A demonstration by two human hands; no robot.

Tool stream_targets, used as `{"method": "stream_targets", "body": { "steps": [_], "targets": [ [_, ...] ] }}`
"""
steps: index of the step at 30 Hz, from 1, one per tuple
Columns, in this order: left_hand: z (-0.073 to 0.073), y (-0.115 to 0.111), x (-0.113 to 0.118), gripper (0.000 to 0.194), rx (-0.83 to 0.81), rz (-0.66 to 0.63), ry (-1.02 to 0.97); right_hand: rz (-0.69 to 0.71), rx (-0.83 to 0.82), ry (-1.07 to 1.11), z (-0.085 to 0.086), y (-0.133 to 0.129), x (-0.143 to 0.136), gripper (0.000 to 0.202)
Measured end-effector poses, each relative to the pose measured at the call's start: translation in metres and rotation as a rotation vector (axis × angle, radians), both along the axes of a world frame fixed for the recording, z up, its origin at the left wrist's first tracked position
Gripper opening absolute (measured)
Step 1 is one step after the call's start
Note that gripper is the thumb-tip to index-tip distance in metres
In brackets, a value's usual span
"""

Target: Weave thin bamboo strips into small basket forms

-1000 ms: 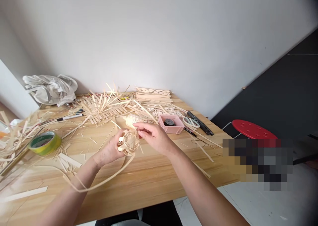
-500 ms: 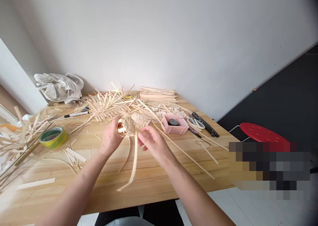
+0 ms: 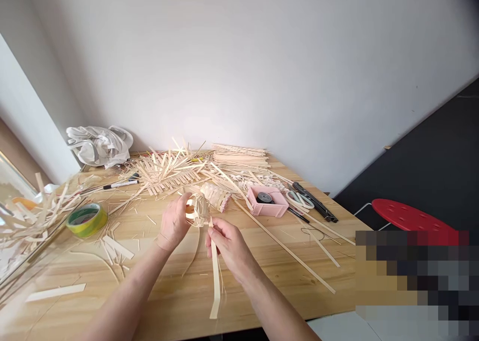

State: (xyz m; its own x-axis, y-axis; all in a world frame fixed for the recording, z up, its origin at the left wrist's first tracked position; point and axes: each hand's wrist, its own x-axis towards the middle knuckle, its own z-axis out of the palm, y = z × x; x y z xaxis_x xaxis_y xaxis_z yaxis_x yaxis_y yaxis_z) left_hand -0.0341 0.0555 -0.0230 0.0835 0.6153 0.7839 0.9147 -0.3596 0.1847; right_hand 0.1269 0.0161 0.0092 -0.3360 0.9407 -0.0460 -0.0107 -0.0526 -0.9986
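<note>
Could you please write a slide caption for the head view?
Left hand holds a round, pale woven-strip piece; right hand pinches a long, flat, pale strip.

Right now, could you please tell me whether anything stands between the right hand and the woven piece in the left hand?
Nothing visible does: the right hand pinches a pale strip beside the woven piece, which the left hand holds. The woven cylinder lies beyond, not between them.

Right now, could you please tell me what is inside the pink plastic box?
A dark spool sits inside the pink plastic box. The near wall covers whatever lies low behind it, so that cannot be seen.
</note>
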Motion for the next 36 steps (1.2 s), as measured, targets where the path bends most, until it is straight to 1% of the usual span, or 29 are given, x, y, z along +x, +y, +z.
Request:
{"method": "stream_targets", "body": {
  "steps": [3,7,11,15,16,17,19,20,21,23,24,26,29,31,34,36],
  "targets": [
    [0.001,0.0,-0.001,0.042,0.021,-0.013,-0.021,0.023,-0.016,0.068,0.001,-0.002,0.003,0.014],
    [0.004,-0.001,-0.001,0.043,-0.003,-0.009,-0.089,0.113,-0.11,0.216,0.004,-0.006,0.009,0.037],
    [0.004,-0.001,0.002,0.043,-0.057,-0.015,-0.135,0.175,-0.126,0.282,0.001,-0.012,0.008,0.039],
    [0.009,-0.001,0.003,0.046,-0.167,-0.04,-0.309,0.187,-0.097,0.287,-0.005,-0.011,0.01,0.04],
    [0.011,-0.001,0.003,0.046,-0.214,-0.068,-0.354,0.15,-0.044,0.266,-0.005,-0.009,0.013,0.039],
    [0.014,-0.001,0.003,0.045,-0.265,-0.109,-0.39,0.082,0.05,0.223,-0.005,-0.007,0.016,0.037],
    [0.018,-0.002,0.005,0.042,-0.356,-0.2,-0.429,-0.067,0.338,0.084,-0.001,-0.003,0.024,0.025],
    [0.019,-0.002,0.006,0.042,-0.384,-0.228,-0.432,-0.108,0.508,0.003,0.003,-0.002,0.028,0.02],
    [0.021,-0.002,0.007,0.043,-0.4,-0.237,-0.427,-0.101,0.676,-0.073,0.007,-0.002,0.03,0.019],
    [0.022,-0.002,0.01,0.046,-0.408,-0.2,-0.39,-0.012,0.964,-0.204,0.016,-0.002,0.032,0.026],
    [0.023,-0.001,0.012,0.046,-0.408,-0.163,-0.35,0.027,1.077,-0.261,0.02,-0.002,0.032,0.027],
    [0.025,-0.001,0.014,0.04,-0.421,-0.082,-0.246,0.042,1.237,-0.347,0.026,-0.002,0.03,0.023],
    [0.027,-0.003,0.017,0.031,-0.481,0.03,-0.146,0.018,1.349,-0.442,0.03,-0.001,0.027,0.015],
    [0.028,-0.004,0.018,0.03,-0.511,0.063,-0.126,0.012,1.377,-0.504,0.03,0.0,0.025,0.015],
    [0.025,-0.006,0.019,0.028,-0.509,0.099,-0.07,0.012,1.381,-0.548,0.028,0.001,0.02,0.019],
    [0.023,-0.007,0.018,0.03,-0.499,0.132,-0.038,0.009,1.332,-0.511,0.025,-0.001,0.015,0.016]
  ]
}}
